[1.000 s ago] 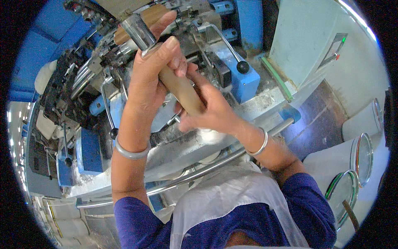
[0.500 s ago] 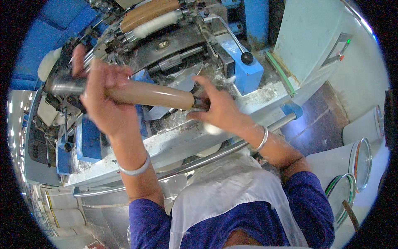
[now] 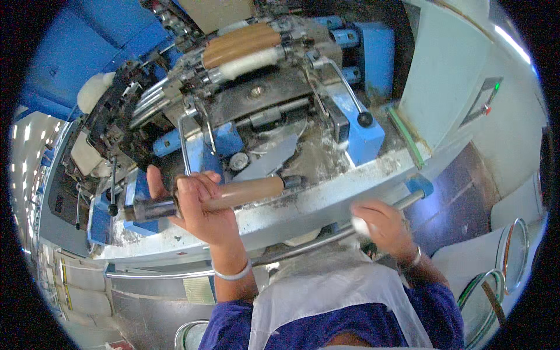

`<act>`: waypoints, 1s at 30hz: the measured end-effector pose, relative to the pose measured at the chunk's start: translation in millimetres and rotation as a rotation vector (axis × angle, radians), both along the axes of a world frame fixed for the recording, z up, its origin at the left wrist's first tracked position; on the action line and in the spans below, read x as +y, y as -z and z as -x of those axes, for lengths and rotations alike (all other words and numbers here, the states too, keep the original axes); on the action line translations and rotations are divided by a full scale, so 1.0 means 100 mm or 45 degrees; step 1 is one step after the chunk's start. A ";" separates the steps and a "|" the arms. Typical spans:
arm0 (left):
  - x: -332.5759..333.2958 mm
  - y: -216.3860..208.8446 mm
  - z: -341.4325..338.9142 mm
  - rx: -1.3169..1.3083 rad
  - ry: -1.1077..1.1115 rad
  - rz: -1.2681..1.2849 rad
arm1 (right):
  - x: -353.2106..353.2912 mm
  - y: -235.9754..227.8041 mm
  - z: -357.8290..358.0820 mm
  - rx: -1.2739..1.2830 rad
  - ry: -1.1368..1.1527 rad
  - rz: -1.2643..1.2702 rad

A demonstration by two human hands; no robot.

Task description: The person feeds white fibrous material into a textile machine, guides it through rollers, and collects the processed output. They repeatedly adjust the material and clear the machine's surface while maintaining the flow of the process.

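My left hand is closed round a roller with a glossy tan sleeve and dark metal shaft ends, held almost level above the front ledge of a machine. Its right shaft end points free, and its left end sticks out past my fingers. Apart from it, near the rail on the right, my right hand has its fingers closed on a small white wad, soft-looking and slightly blurred. Behind the roller lies the machine's opened roller section, with a brown roller and a white fuzzy roller.
A metal rail runs along the machine's front. Ball-tipped levers, one with a black knob, stand up from blue blocks. To the right are a pale cabinet and tall white cans. A grey plate lies tilted inside the machine.
My right hand has left the roller's right end and moved down and right with the white wad. My left hand has lowered the roller toward me and to the right.
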State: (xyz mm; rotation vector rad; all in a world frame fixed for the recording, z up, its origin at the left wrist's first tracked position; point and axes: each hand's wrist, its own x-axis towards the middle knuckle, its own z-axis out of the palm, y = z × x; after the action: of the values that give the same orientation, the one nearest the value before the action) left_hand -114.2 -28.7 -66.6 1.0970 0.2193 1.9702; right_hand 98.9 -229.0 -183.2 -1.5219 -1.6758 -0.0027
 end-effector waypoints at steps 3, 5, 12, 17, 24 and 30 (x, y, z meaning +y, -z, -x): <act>0.01 0.05 0.01 -0.047 0.048 0.005 | -0.53 0.60 -0.12 0.692 -0.046 0.527; 0.01 0.10 0.00 -0.063 0.048 0.014 | -0.71 1.22 -0.16 0.816 -0.060 0.737; -0.02 0.22 -0.20 -0.162 0.177 0.332 | -0.63 2.24 -0.22 1.983 0.341 0.634; 0.07 0.30 -0.19 -0.142 0.353 0.508 | -0.71 1.85 -0.11 1.263 -0.259 1.172; 0.24 0.52 -0.10 -0.197 0.790 0.375 | -0.35 2.29 -0.11 0.749 -0.098 1.477; 0.21 0.51 -0.04 0.012 0.721 0.494 | -0.12 1.52 -0.15 0.154 -0.301 1.893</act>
State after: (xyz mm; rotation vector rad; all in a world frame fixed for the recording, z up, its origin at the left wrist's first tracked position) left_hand -109.9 -8.1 -117.2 0.8021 0.2504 1.3478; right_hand 114.3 -240.8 -335.3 -2.1568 -1.7388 1.7380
